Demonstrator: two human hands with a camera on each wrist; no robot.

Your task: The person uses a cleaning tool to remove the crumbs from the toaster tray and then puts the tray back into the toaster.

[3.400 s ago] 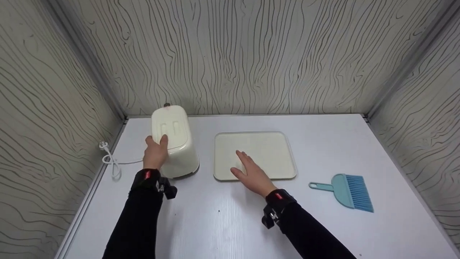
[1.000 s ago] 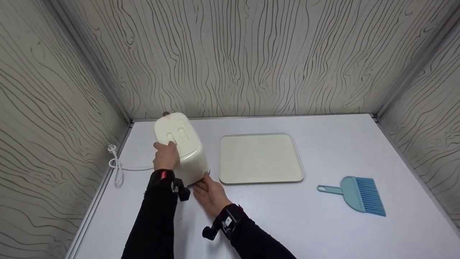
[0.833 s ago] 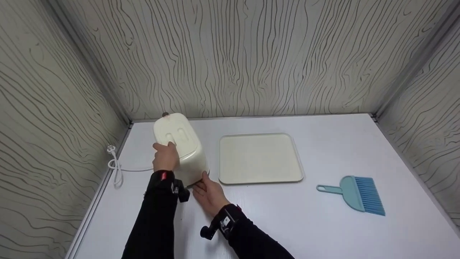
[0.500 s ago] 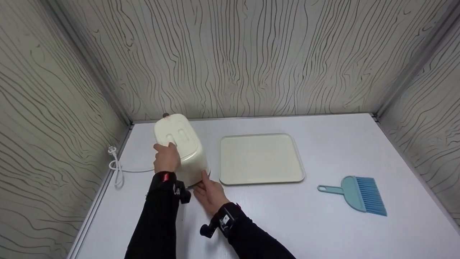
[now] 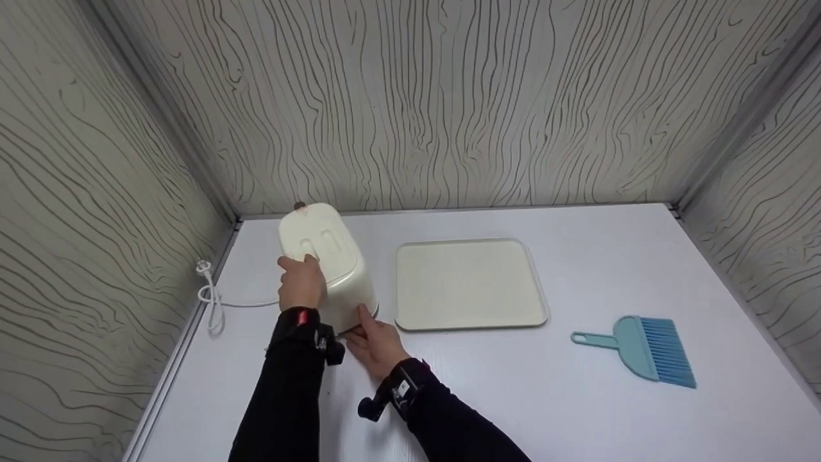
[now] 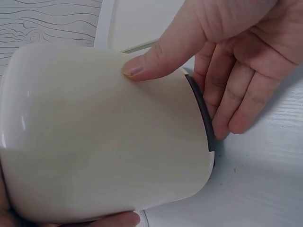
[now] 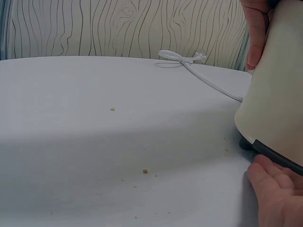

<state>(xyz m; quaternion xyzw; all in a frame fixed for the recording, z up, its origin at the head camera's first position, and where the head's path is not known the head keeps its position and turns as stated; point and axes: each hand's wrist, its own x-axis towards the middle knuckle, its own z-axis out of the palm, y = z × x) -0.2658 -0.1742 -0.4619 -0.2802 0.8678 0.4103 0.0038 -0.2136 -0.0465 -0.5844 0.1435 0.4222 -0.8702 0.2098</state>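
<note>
A cream toaster (image 5: 349, 292) with a flat lid (image 5: 321, 237) stands at the left of the table in the head view. My left hand (image 5: 303, 282) grips its near left side, the thumb on the lid's edge. My right hand (image 5: 378, 346) is at the bottom of its near end. In the left wrist view my right thumb (image 6: 158, 61) presses on the toaster's wall while the fingers (image 6: 232, 92) reach to a dark strip (image 6: 201, 109) along the lower edge. The right wrist view shows those fingertips under the strip, partly hidden by the toaster.
A cream tray (image 5: 471, 324) lies right of the toaster. Farther right rests a light-blue dustpan (image 5: 634, 348) with a brush (image 5: 668, 353). A white power cord (image 5: 215, 311) lies by the left edge. Several crumbs (image 7: 145, 171) dot the white table (image 7: 71, 94). Patterned walls (image 5: 410, 109) enclose it.
Since the oldest frame, my right hand has moved left from over the tray to the toaster's lower end. The toaster has turned slightly. During the last second almost nothing has moved.
</note>
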